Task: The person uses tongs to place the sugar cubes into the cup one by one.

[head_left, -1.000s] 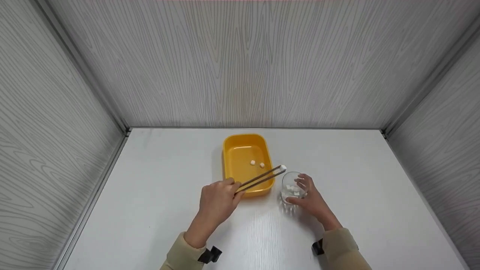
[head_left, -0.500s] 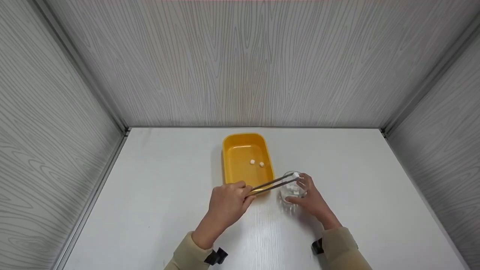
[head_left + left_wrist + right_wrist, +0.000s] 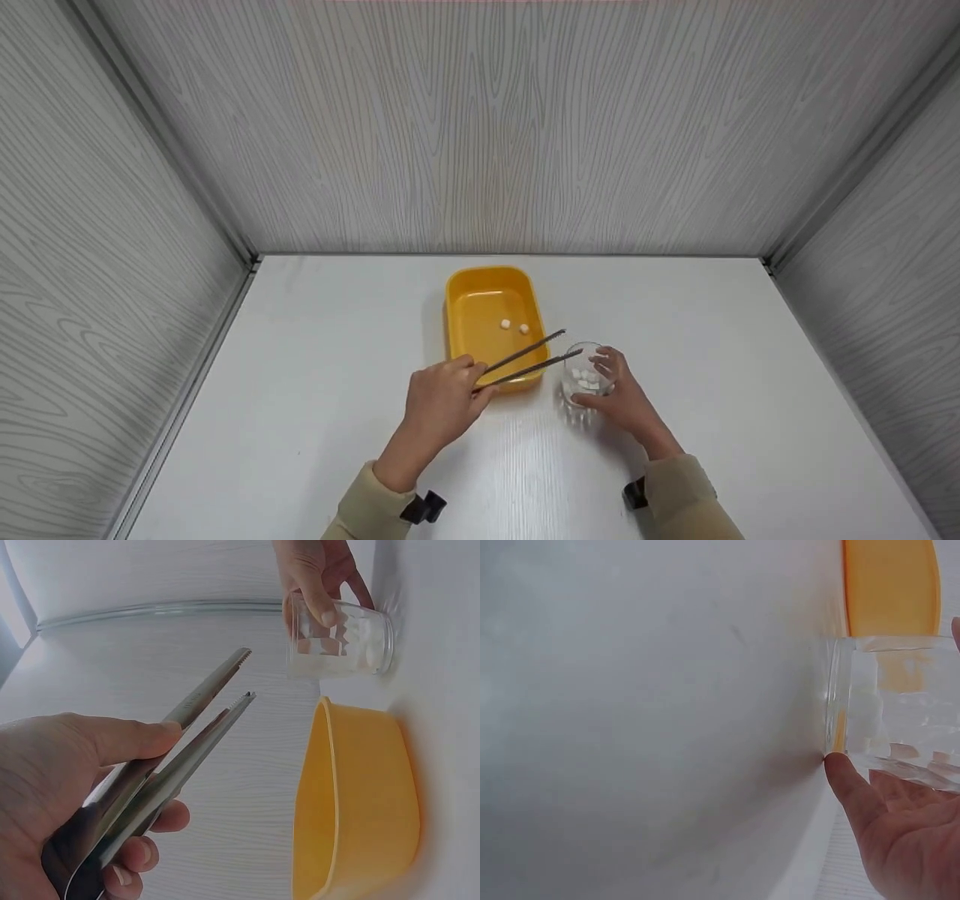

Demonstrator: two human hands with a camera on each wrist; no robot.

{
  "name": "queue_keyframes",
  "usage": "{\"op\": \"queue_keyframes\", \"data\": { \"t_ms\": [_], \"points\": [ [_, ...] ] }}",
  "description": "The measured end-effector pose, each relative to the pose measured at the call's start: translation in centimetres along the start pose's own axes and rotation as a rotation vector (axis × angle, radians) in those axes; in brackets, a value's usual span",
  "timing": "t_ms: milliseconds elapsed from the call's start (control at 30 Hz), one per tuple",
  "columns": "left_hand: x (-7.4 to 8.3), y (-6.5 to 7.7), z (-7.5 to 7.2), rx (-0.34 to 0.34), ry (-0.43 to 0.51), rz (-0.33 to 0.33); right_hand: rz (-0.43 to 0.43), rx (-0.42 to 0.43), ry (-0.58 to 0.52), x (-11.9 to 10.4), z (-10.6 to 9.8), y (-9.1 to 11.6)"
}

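Note:
My left hand (image 3: 444, 405) grips metal tongs (image 3: 150, 787) with toothed tips. Their two arms stand apart with nothing between them, over the near right part of the yellow tray (image 3: 466, 330). On the tray's floor lie two small white cubes (image 3: 505, 324). To the right of the tray, a clear glass (image 3: 341, 641) stands upright on the table with several white cubes in its lower part. Curled round the glass from the right are the thumb and fingers of my right hand (image 3: 619, 394); in the right wrist view the thumb (image 3: 847, 787) lies at its base.
The white tabletop (image 3: 345, 337) is bounded by grey wood-grain panels (image 3: 480, 127) at the back and on both sides. The tray stands close to the glass, with a narrow strip of table between them.
The tongs carried a white cube right to over the glass and let it go. They have since moved back left with their arms spread. My right hand has kept its hold on the glass.

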State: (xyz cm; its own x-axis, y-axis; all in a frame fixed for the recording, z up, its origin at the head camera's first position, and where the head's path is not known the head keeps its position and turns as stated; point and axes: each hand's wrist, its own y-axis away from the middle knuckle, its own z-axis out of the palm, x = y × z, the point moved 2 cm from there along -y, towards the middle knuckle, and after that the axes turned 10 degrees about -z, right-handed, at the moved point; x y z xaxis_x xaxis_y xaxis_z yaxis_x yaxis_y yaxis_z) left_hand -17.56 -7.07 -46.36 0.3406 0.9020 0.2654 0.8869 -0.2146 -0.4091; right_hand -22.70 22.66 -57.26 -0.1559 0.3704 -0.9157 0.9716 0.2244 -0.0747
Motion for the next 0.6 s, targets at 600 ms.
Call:
{"op": "queue_keyframes", "data": {
  "t_ms": [600],
  "points": [
    [-2.8,0.1,0.7,0.000,0.014,-0.109,0.046,0.037,0.049,-0.6,0.1,0.3]
  ]
}}
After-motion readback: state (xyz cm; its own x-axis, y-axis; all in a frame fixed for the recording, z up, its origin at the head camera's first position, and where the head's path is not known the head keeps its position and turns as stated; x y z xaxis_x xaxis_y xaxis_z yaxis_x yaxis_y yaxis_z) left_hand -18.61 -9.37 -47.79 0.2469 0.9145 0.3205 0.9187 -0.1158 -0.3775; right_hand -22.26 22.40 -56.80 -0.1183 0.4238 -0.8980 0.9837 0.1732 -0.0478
